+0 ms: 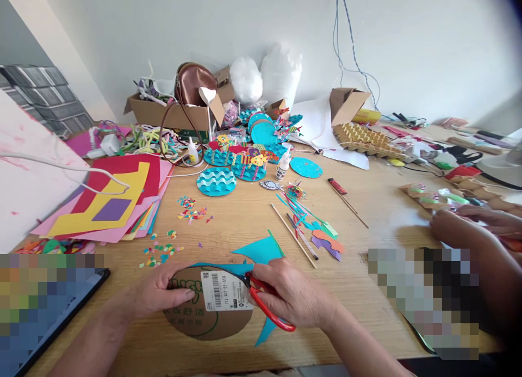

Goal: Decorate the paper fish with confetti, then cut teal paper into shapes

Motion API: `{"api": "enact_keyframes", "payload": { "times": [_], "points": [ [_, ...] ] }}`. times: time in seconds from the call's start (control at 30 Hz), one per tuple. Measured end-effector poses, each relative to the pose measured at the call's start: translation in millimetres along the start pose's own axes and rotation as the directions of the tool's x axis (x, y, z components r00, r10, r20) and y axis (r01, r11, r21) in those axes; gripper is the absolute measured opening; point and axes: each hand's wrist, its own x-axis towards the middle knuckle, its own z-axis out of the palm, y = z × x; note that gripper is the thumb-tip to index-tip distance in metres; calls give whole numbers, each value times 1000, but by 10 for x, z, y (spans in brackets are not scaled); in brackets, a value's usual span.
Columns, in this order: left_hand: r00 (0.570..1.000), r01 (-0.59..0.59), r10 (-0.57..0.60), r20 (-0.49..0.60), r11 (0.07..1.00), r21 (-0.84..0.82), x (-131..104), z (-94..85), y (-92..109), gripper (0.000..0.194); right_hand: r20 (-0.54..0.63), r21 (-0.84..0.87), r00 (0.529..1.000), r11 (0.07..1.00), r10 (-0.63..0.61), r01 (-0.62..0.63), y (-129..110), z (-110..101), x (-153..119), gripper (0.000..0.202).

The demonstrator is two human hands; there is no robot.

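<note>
My left hand (165, 292) grips the left edge of a round brown cardboard disc (190, 325), thumb on top. The disc carries green print and a white barcode label (226, 291). Blue paper (261, 248) shows along its far edge, with pieces sticking out beyond the far and right sides. My right hand (291, 292) is closed around red-handled scissors (281, 321), whose blades sit at the disc's upper right edge against the blue paper; the blade tips are hidden. Paper confetti dots (161, 251) lie beyond my left hand.
Stacked coloured paper (116, 197) lies left, near a tablet (81, 311). Ahead are decorated blue discs (216, 182), a glue bottle (283, 165), a wooden stick (293, 235) and a box cutter (337, 186). Another person's hands (460, 224) work at the right.
</note>
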Motion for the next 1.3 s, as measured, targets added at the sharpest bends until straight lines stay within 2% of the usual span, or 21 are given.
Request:
{"api": "enact_keyframes", "payload": {
  "times": [0.33, 0.53, 0.67, 0.87, 1.1, 1.3],
  "points": [
    [1000, 20, -20, -13, 999, 48, -1, -43, -21, 34, -35, -81, 999, 996, -30, 27, 7, -9, -37, 17],
    [999, 41, -42, 17, 998, 55, 2, -21, 55, 32, 46, -61, 999, 998, 28, -25, -25, -52, -17, 20],
    [998, 37, -43, 48, 993, 113, 23, -8, 96, 31, 58, -2, 998, 1000, 12, -12, -51, -81, -12, 19],
    [996, 32, -39, 83, 996, 89, 37, -4, 138, 32, 30, 40, 999, 999, 9, -10, -30, -38, -19, 15],
    [997, 55, -57, 51, 998, 42, 47, -9, 149, 35, -26, 48, 1000, 999, 2, 0, 24, 18, -41, 22],
    [999, 30, -33, 31, 995, 99, 69, -43, 158, 37, -68, 13, 998, 1000, -10, 11, 49, 30, -28, 21]
  ]
}}
